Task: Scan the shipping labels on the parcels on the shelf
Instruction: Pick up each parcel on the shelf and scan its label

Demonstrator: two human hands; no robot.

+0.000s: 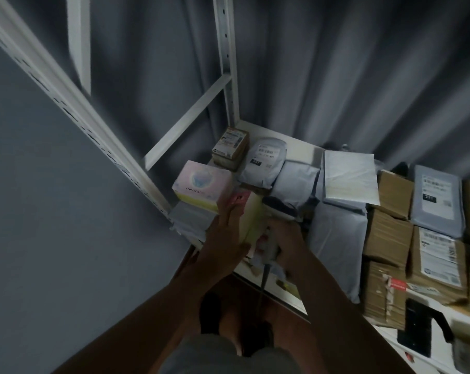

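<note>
My left hand (225,238) grips a pale yellow and pink box (251,217), held on edge over the front left of the white shelf (279,290). My right hand (285,238) holds a grey handheld scanner (268,245) right beside the box; its head is partly hidden by the box and my fingers. A pink and yellow box (202,184) lies just left of the held one. Behind them are a small brown carton with a label (230,145) and a grey mailer bag with a label (266,160).
More grey mailer bags (347,182) and brown cartons (390,238), some labelled, cover the shelf to the right. White rack uprights (227,63) and a diagonal brace rise at the left. A grey curtain hangs behind. A black device (417,327) lies at the shelf's front right.
</note>
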